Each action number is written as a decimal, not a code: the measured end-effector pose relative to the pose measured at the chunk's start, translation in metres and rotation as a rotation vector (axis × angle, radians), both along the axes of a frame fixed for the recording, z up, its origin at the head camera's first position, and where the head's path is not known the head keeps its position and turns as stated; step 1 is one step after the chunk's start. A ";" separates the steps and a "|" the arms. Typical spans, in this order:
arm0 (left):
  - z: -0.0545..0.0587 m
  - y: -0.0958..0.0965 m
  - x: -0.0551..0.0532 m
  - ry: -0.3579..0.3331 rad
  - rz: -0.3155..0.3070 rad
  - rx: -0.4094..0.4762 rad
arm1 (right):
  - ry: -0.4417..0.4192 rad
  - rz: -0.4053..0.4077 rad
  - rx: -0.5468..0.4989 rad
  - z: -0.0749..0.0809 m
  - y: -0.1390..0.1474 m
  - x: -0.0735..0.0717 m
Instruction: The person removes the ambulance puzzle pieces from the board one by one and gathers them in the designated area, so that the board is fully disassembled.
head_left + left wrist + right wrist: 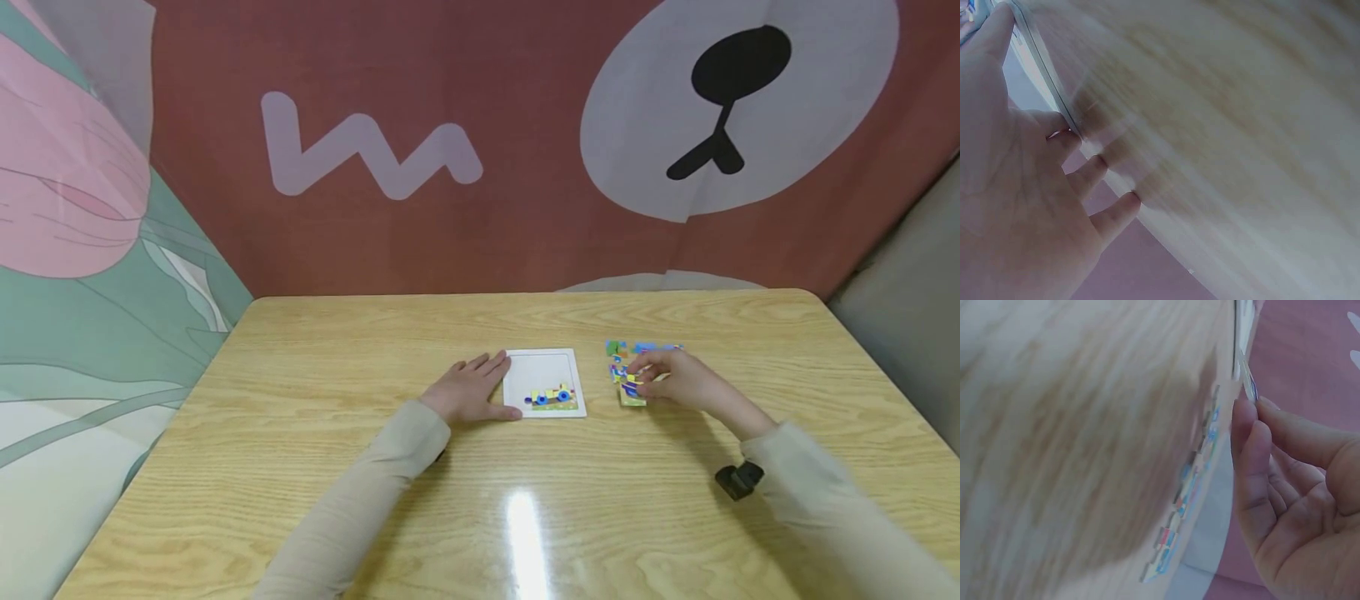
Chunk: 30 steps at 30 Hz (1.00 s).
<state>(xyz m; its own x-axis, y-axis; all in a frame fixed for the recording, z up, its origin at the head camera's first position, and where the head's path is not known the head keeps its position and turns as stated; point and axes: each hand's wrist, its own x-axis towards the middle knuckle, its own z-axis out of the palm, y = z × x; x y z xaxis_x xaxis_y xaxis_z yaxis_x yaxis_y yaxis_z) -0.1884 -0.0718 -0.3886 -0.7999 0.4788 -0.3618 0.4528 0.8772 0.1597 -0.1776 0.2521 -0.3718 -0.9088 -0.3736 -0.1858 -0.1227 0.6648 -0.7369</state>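
A white square puzzle board (538,367) lies on the table, with joined puzzle pieces (553,398) in its lower right part showing blue wheels and yellow shapes. My left hand (471,390) rests at the board's left edge, fingers spread and thumb at the lower corner. To the right, my right hand (678,383) pinches a thin puzzle piece (1249,381) between thumb and fingertips, seen edge-on and above the table in the right wrist view. The head view shows yellow and blue on that piece. Loose puzzle pieces (617,348) lie behind these fingers, partly hidden by the hand.
The wooden table (337,367) reaches back to a brown wall hanging (450,242) with a cartoon face. A grey surface (911,308) borders the table on the right. A black device (739,481) is worn at the right wrist.
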 end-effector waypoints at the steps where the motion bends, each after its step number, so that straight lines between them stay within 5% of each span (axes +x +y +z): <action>1: 0.000 0.000 0.000 0.000 0.001 -0.001 | 0.002 0.005 -0.002 -0.002 0.000 0.000; 30: 0.002 0.000 0.001 -0.015 0.007 -0.010 | -0.085 -0.014 0.007 -0.013 0.000 -0.005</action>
